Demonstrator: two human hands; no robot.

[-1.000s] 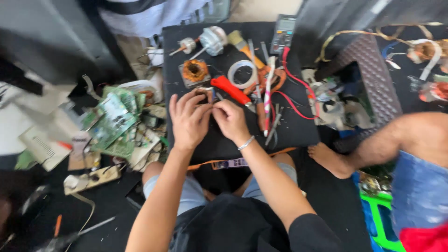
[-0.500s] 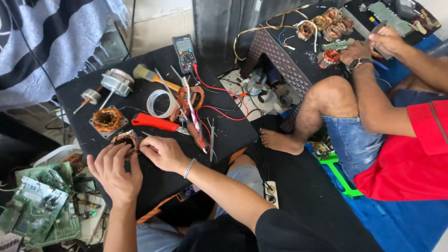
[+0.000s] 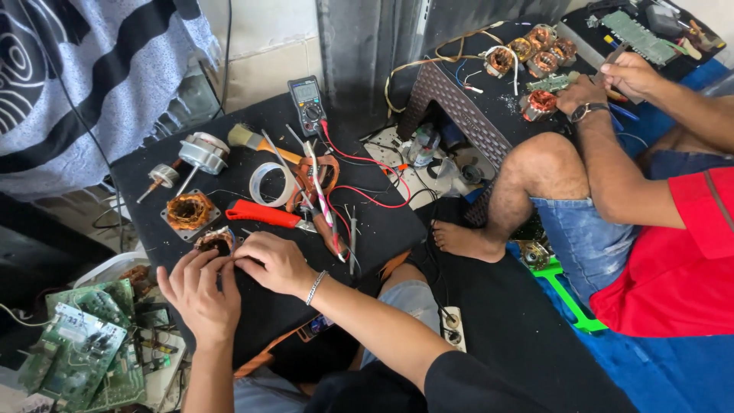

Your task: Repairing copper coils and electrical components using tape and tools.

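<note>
Coil (image 3: 216, 241), a small copper-wound one, sits at the near left edge of the black tabletop (image 3: 382, 222), pinched between both hands. Left hand (image 3: 200, 291) comes up from below, palm down, fingers (image 3: 206, 264) curled narrow onto the coil's near side. Right hand (image 3: 274, 264), a bracelet at its wrist, lies flat across the board with its fingertips closed on the coil's right edge. Near left, off the board, lie two green circuit boards (image 3: 76, 348). Beyond the hands: one red-handled tool (image 3: 264, 216), one square stator (image 3: 189, 210), one tape roll (image 3: 269, 183), one motor (image 3: 200, 153), one brush (image 3: 252, 140), one multimeter (image 3: 308, 103) with red and black leads. Farther right, another person in a red shirt sits on the floor, both hands (image 3: 604, 84) at a dark stool (image 3: 459, 115) carrying about five more copper windings (image 3: 527, 50). A striped cloth (image 3: 84, 84) hangs at far left before a pale wall.
</note>
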